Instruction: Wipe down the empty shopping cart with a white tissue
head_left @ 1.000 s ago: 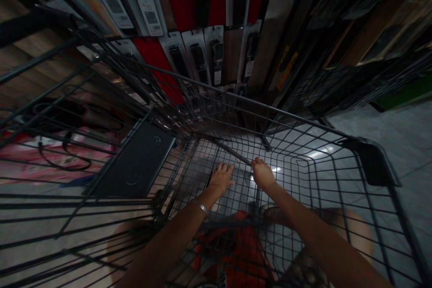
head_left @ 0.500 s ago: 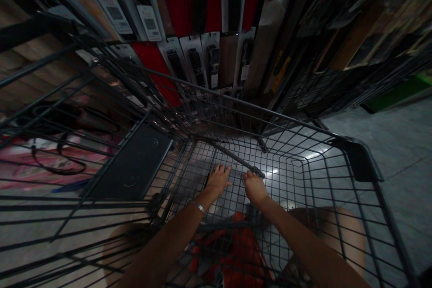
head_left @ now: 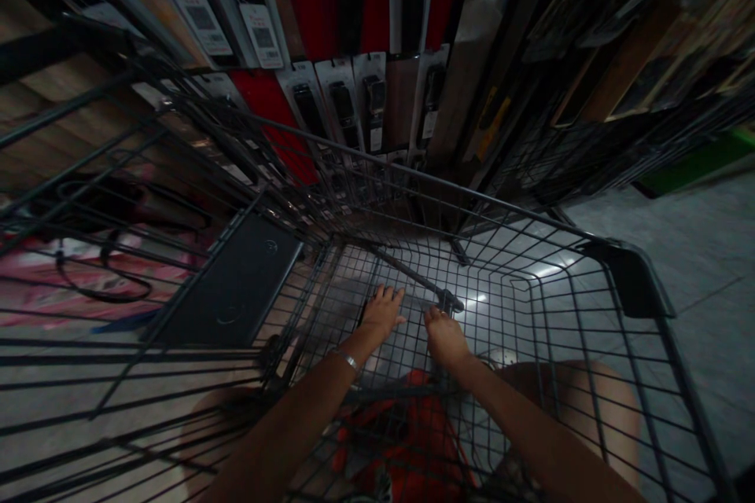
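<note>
Left hand [head_left: 382, 312] is splayed, right hand [head_left: 447, 339] curled, its grasp unclear
At the shopping cart [head_left: 640, 280], a dark bar [head_left: 406, 271] is angled forward-left, its near end just beyond the right hand

Behind the left hand [head_left: 382, 311], the person wore a slim, silver-coloured, metallic-looking wristband [head_left: 350, 361]; both forearms [head_left: 513, 409] were sleeveless. A pale, perforated shoe [head_left: 502, 358] partly showed.

A pale, tiled floor [head_left: 711, 259], shiny with reflected light, lies beneath the wire shopping cart [head_left: 631, 275]. Beside the cart, a display rack [head_left: 374, 8] carries rows of hanging packages [head_left: 376, 98].
</note>
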### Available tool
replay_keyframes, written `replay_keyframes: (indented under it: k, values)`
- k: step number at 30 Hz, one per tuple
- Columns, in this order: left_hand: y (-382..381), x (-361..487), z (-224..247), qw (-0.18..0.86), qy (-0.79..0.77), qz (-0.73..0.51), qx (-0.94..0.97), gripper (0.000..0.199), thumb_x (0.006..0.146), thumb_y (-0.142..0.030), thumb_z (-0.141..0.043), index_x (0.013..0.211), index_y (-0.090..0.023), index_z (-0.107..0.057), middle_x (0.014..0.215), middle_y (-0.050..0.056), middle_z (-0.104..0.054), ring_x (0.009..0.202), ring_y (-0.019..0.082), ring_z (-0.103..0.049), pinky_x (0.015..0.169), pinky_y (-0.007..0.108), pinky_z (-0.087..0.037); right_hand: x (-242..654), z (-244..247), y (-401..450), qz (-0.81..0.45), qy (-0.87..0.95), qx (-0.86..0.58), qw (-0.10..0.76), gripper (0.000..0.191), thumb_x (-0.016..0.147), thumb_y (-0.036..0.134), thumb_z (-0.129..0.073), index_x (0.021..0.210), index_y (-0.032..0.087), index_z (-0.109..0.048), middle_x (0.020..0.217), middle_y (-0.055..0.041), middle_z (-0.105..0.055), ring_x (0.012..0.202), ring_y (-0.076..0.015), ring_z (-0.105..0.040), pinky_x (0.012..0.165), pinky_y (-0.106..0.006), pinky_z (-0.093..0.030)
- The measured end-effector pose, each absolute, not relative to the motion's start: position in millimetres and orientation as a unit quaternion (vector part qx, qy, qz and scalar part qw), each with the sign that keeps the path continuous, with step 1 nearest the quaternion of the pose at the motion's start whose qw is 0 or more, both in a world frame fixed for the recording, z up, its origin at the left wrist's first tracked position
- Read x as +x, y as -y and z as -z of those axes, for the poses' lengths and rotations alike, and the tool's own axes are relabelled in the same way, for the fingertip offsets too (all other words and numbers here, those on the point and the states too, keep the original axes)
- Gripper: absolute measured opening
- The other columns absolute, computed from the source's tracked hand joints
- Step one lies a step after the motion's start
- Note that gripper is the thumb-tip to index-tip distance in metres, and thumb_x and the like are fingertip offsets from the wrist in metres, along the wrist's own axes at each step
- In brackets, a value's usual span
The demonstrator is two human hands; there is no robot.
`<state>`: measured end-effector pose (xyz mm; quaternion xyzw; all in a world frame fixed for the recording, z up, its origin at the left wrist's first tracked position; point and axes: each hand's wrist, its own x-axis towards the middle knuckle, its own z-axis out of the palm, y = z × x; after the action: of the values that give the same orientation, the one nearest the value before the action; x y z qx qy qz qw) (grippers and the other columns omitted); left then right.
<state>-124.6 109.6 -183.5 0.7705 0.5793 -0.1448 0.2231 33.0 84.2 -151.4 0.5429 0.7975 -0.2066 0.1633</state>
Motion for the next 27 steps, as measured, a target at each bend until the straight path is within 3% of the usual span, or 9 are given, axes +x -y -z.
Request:
replay_keyframes:
  k: [7,14,27]
  values:
    - [-110,-124,180,0.227,-0.581,0.137,0.770,0.064,0.081,-0.033,-0.061,0.137,-0.018,-0.035,0.133,0.013,-0.045,0.130,0.030,-0.031,0.097,0.038,-0.042,29,136,-104,0.271,-0.751,0.575,0.175,0.024,0.073,0.005,-0.052,0.093,0.011,-0.066,0.097,-0.0137,-0.067,0.092,-0.0217,-0.064,0.074,-0.026,-0.046]
    - [-109,-125,186,0.224,-0.582,0.134,0.770,0.064,0.081,-0.035,-0.060,0.138,-0.020,-0.035,0.132,0.013,-0.045,0.130,0.032,-0.031,0.092,0.040,-0.045,31,133,-132,0.174,-0.774,0.602,0.096,0.029,0.081,0.004,-0.042,0.102,0.013,-0.060,0.107,-0.0121,-0.060,0.102,-0.0208,-0.057,0.084,-0.028,-0.043]
    - [-110,-125,185,0.226,-0.580,0.134,0.771,0.064,0.081,-0.035,-0.062,0.137,-0.020,-0.036,0.131,0.013,-0.047,0.130,0.031,-0.031,0.093,0.039,-0.044,36,154,-127,0.162,-0.794,0.565,0.156,0.029,0.078,-0.001,-0.044,0.101,0.009,-0.060,0.102,-0.0156,-0.061,0.099,-0.0217,-0.058,0.078,-0.027,-0.044]
